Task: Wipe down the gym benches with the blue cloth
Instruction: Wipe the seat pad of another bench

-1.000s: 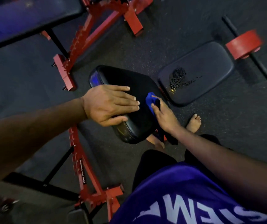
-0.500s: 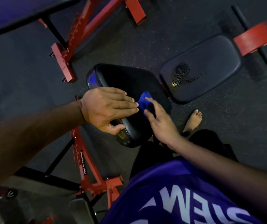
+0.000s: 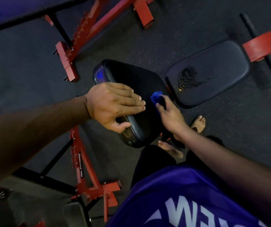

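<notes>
Your black padded counter (image 3: 131,82) sits on a red frame (image 3: 88,176), with a second pad (image 3: 213,69), cracked on top, just beside its far end. Your left hand (image 3: 113,105) lies flat on the counter, fingers straight, thumb hooked over the near edge, its grip holding nothing. Your right hand (image 3: 169,117) has its grip pinched on the blue cloth (image 3: 155,97), pressed against the counter's right side
</notes>
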{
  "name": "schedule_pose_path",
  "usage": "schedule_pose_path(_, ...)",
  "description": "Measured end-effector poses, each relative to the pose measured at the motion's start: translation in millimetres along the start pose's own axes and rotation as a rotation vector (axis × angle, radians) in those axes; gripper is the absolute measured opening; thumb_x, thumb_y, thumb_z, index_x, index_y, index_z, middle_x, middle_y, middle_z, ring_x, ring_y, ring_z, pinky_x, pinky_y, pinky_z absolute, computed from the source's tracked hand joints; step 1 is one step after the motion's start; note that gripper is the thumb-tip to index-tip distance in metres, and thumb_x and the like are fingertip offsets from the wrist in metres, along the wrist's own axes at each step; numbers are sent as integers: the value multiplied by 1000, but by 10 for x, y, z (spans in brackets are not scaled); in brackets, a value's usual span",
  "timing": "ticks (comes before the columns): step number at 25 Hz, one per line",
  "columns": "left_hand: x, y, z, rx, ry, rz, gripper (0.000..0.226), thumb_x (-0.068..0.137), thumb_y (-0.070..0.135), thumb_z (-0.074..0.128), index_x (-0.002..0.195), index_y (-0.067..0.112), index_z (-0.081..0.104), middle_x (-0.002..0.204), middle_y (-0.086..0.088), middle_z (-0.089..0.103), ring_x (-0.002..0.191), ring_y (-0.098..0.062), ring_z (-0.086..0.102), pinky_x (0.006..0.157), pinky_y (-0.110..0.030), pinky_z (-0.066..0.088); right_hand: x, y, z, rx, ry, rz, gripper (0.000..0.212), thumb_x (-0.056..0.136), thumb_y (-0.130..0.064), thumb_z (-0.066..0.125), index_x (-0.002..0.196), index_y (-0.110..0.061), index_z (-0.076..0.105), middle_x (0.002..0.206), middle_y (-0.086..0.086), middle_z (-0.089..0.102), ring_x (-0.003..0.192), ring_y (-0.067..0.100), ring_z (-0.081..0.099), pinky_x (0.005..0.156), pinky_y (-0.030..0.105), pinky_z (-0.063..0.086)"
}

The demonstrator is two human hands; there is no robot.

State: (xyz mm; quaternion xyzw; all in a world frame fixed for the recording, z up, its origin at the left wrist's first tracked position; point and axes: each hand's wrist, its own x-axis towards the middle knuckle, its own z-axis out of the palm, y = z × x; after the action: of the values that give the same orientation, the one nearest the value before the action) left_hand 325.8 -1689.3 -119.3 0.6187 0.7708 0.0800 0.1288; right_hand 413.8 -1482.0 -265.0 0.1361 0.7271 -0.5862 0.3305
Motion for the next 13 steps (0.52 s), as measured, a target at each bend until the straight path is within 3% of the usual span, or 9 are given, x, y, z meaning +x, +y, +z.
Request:
schedule_pose_path(2, 6, 14, -4, -15, 22, -5, 54, 93, 45, 52, 122, 6, 74, 124, -9, 73, 112, -25, 71, 95, -41, 55, -253, -83, -7, 29, 17, -175, 33, 102, -24, 50, 135, -27, 52, 128, -6, 59, 116, 8, 52, 93, 22, 37)
schedule_pose_path(4, 18, 34, -7, -25, 64, -5, 52, 94, 43, 50, 120, 5, 75, 121, -9, 74, 109, -25, 72, 93, -40, 56, -217, 33, -18, 0, 61, -264, 36, 102, -20, 49, 138, -21, 51, 136, -3, 56, 124, 8, 50, 100, 14, 33)
schedule_pose_path(9, 25, 124, -69, 38, 79, -93, 50, 92, 37, 50, 117, 2, 74, 116, -13, 75, 103, -30, 74, 88, -42, 59, 179, 199, -163, -141, -43, -76, 30, 104, -26, 46, 133, -20, 52, 130, 7, 61, 120, 23, 56, 87, 21, 35)
schedule_pose_path(13, 13, 180, -50, 80, 107, -144, 48, 92, 34, 48, 115, 2, 76, 113, -12, 76, 102, -30, 74, 92, -39, 57, 137, 8, -437, -101, 115, -97, 22, 103, -33, 45, 120, -25, 57, 120, -1, 64, 111, 18, 57, 85, 24, 35)
